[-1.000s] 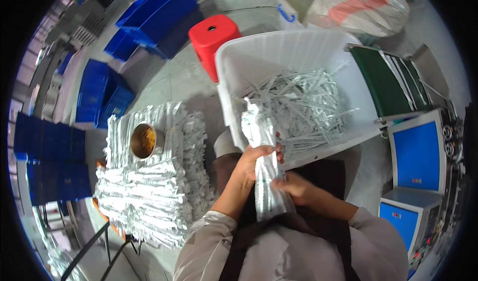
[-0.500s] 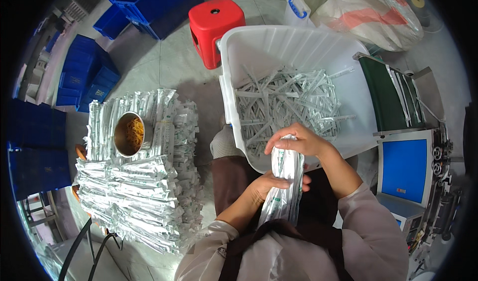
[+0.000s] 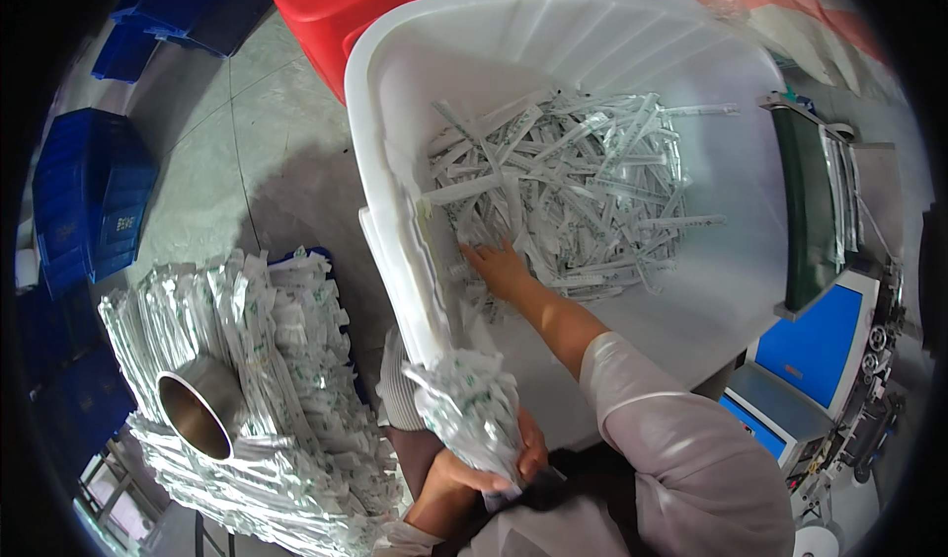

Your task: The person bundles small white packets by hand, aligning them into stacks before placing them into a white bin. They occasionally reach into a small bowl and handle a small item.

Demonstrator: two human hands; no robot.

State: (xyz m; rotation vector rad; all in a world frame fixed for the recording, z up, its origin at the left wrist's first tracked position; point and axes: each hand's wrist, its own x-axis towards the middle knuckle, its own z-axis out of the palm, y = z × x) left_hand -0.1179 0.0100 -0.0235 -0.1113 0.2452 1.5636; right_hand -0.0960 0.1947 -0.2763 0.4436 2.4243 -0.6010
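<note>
Near my lap, my left hand (image 3: 459,480) is wrapped around the lower end of a bundle of slim, shiny white-and-silver packets (image 3: 469,409) with green print. The bundle's upper end fans out beside the rim of a large white plastic tub (image 3: 578,9). My right hand (image 3: 502,269) reaches into the tub, fingers spread over the left edge of a loose heap of similar thin packets (image 3: 583,187). What lies under its fingertips is partly hidden; no packet shows clearly gripped.
To the left, a tall stack of packet bundles (image 3: 267,350) carries a steel cup (image 3: 212,409). A red stool (image 3: 346,4) stands behind the tub's left side. Blue bins (image 3: 94,197) are on the floor at far left. A machine with a green belt (image 3: 820,211) borders the tub's right.
My right hand has left the bundle and moved into the tub onto the loose packets. My left hand has lowered the bundle to the left. The view has shifted closer to the tub.
</note>
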